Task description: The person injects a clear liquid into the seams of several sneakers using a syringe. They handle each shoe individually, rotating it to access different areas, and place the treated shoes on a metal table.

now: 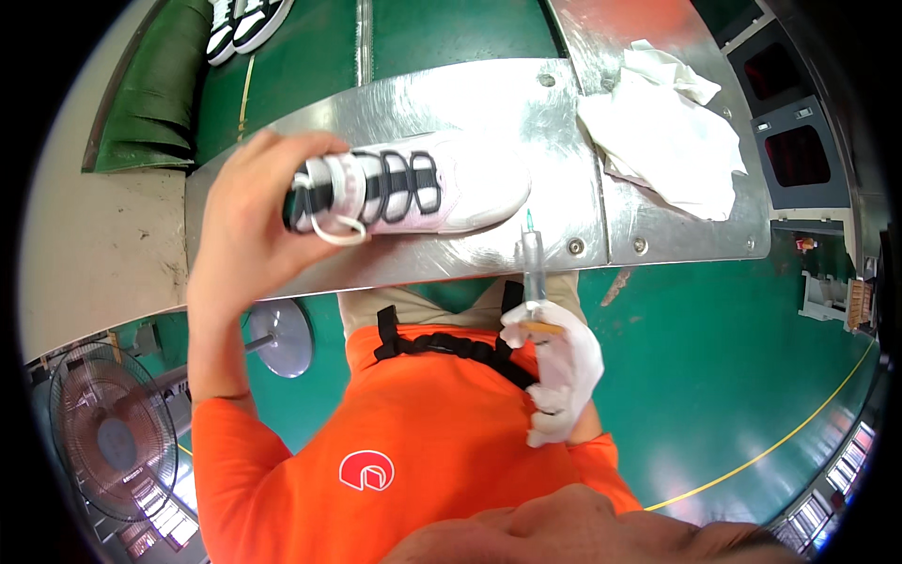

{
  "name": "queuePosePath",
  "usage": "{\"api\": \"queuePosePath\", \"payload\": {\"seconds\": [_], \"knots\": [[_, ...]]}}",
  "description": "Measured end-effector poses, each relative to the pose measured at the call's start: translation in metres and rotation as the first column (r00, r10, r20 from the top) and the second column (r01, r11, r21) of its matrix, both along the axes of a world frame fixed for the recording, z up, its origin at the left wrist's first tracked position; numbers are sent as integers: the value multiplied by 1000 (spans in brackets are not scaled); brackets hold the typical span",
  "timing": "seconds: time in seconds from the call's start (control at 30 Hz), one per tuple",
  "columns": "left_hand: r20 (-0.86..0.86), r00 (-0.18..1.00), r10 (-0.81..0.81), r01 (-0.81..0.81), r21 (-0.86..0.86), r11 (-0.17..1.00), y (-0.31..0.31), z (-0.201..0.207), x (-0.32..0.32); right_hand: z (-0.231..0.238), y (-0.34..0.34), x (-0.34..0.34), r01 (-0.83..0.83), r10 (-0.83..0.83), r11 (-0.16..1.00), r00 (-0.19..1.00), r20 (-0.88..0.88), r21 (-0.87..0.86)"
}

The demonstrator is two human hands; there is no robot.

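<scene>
A white sneaker (pixel 460 183) with black lace loops lies over the metal tabletop, its toe to the right. My left hand (pixel 249 211) is closed around its heel end, thumb on the near side and fingers on the far side. A loose white loop hangs by the shoe's collar. My right hand (pixel 564 367), covered by white cloth or a glove, grips a clear syringe (pixel 534 258) at the table's near edge. The syringe's thin green tip points away from me, close to the toe but apart from it. An orange band or strip shows at the right hand's fingers, which are mostly hidden.
A crumpled white cloth (pixel 662 136) lies on the metal tabletop (pixel 404 94) at the right. Beyond, a green surface (pixel 460 33) carries a pair of black-and-white sneakers (pixel 249 28). A standing fan (pixel 117 432) is at the lower left. Dark-windowed equipment (pixel 799 155) stands far right.
</scene>
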State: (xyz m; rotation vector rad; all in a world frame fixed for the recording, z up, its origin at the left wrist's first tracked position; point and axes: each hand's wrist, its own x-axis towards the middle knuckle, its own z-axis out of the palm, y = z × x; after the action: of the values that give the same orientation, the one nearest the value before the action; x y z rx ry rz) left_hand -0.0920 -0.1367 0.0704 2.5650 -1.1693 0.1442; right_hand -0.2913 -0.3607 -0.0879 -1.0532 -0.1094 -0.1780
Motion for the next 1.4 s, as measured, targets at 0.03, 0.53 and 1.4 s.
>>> {"api": "queuePosePath", "payload": {"seconds": [0.03,0.53,1.4], "knots": [[51,999,-3,2,13,1000,1,0,-5,-8,-3,-1,-20,19,995,1000,9,94],[527,849,30,-81,73,994,27,-55,-94,38,-11,52,298,-288,930,955,75,-216],[325,942,-80,85,-1,996,26,-27,-28,55,-65,24,310,-306,951,928,-210,-16]]}}
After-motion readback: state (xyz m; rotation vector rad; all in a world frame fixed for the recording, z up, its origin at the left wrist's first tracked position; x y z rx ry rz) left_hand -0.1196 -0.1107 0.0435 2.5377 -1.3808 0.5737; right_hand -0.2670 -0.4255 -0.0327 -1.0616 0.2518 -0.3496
